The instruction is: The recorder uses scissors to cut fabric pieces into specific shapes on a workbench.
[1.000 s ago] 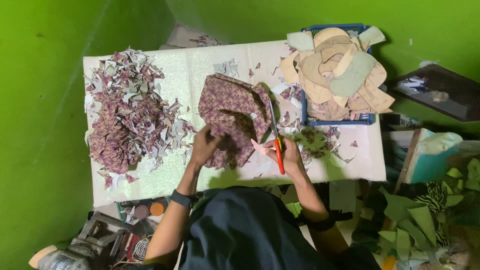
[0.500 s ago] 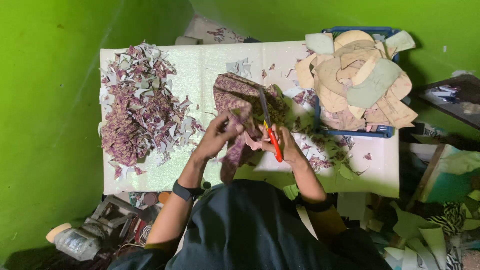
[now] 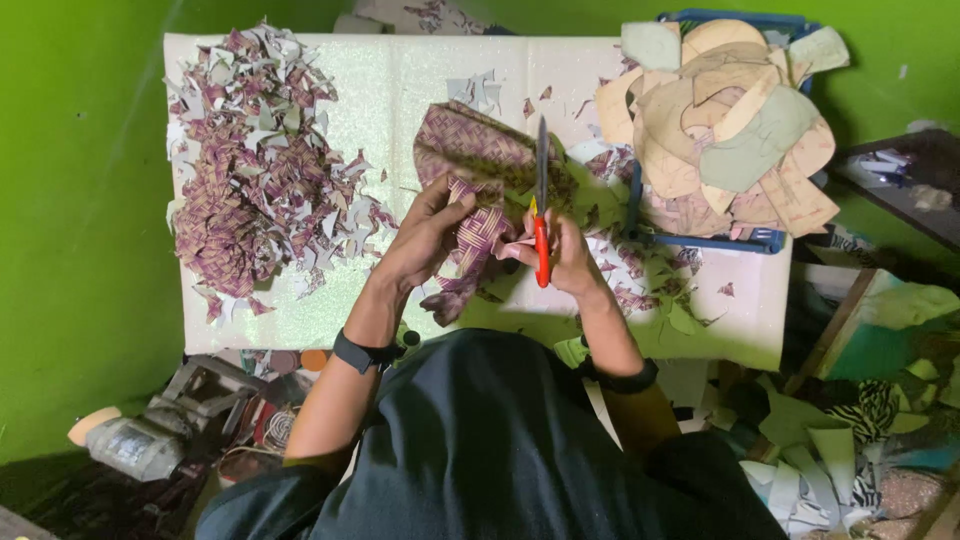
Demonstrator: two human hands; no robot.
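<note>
Roughly, from left to right across the white table point(image 3: 300, 320):

Scrap heap: a pile of purple woven offcuts point(image 3: 250, 190) lies on the table well to the left of the person's fingers, apart from both hands.

Left hand: the left hand point(image 3: 425, 235) grips the purple woven sheet point(image 3: 470, 160) from its left edge; the fingers curl around the material with the thumb on top, pinching it rather than spread.

Woven sheet: it rises from the left fingers up and to the right, folded, with a strip hanging down between the two hands toward the table's near edge.

Scissors: the red-handled scissors point(image 3: 541, 200) stand nearly upright, blade pointing away from the person, just right of the sheet's fold and touching it.

Right hand: the right hand point(image 3: 560, 250) closes round the red handles, fingers pressed together through the loops; whether the blades are parted I cannot tell.

Blue tray: a blue tray point(image 3: 700, 240) heaped with tan and pale green cut shapes point(image 3: 730, 130) sits to the right of the right fingers, near but not touching.
</note>
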